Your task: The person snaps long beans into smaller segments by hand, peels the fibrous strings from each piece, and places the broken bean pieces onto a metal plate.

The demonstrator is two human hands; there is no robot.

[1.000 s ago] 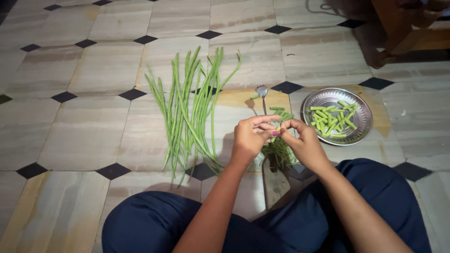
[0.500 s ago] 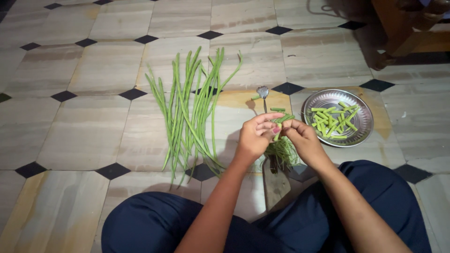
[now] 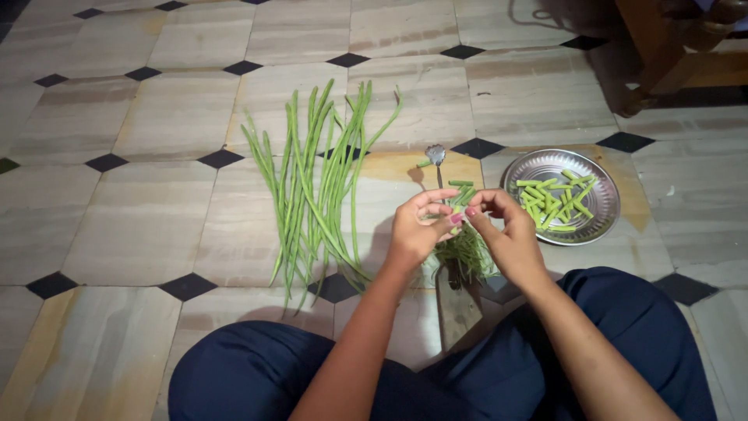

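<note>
My left hand and my right hand meet over a floor-standing cutter, both pinching a small bundle of green bean stalks. The bundle's ends poke out just above my fingers, next to the cutter's upright blade. Its wooden base runs back toward my knees. A tuft of thin green trimmings lies under my hands. Several long uncut beans lie side by side on the tiled floor to the left. A round steel plate at the right holds several short cut bean pieces.
I sit cross-legged in dark blue trousers on a beige tiled floor with small black diamond insets. Wooden furniture legs stand at the far right corner. One loose bean piece lies beside the blade.
Both hands stay at the blade with the bundle. The fingers have shifted slightly on the beans; the plate and the long beans have not moved.
</note>
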